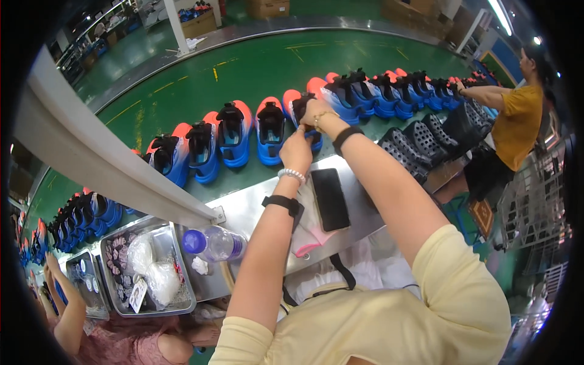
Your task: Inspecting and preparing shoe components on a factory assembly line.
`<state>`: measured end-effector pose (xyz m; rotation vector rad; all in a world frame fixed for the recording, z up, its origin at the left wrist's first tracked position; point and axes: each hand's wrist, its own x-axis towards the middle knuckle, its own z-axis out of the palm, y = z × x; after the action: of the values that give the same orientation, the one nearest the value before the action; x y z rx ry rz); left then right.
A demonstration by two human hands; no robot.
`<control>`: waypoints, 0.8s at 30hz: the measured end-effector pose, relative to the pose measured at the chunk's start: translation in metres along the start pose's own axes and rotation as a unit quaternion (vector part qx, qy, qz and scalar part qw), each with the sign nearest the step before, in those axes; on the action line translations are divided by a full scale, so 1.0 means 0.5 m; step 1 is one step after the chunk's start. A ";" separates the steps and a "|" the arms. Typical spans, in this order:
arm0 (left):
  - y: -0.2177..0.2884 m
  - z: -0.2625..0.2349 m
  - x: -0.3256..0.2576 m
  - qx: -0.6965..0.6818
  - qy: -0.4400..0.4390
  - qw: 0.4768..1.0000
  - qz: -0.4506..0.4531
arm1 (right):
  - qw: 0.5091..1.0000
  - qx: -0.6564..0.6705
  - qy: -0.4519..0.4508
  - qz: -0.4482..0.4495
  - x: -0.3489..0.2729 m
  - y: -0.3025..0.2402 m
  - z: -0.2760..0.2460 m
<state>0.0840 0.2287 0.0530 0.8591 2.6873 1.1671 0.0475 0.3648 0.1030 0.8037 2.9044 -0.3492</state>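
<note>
My L hand [296,153] and R hand [313,111] are at one shoe [294,102], upper centre of frame, fingers bent narrow — exact pinch I cannot tell — prob. light, soft on top, best held by its stiffer heel [317,145].

Head camera: worn high, fisheye, facing down and forward
Nearest: cream shirt [365,322]
Beyond: shoe row [267,146]
</note>
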 end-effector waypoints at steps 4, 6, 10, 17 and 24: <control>0.002 0.001 0.009 0.018 0.006 1.000 -0.004 | 1.000 0.026 0.010 -0.012 0.010 -0.003 -0.033; -0.003 -0.003 0.010 0.009 -0.002 1.000 -0.002 | 0.999 -0.024 0.031 -0.026 0.014 -0.011 -0.022; 0.023 0.015 0.008 -0.025 -0.011 1.000 -0.006 | 0.984 -0.159 0.024 -0.073 0.058 0.029 -0.004; -0.032 -0.023 0.009 -0.052 -0.016 0.998 -0.024 | 0.991 -0.130 -0.023 -0.026 0.014 -0.097 -0.013; -0.018 -0.016 -0.015 0.142 0.099 0.982 0.073 | 0.992 -0.086 -0.075 -0.060 0.021 -0.081 0.012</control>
<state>0.0836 0.2146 0.0513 1.0464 3.0537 0.9534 0.0179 0.3349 0.1034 0.5539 2.8006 -0.1573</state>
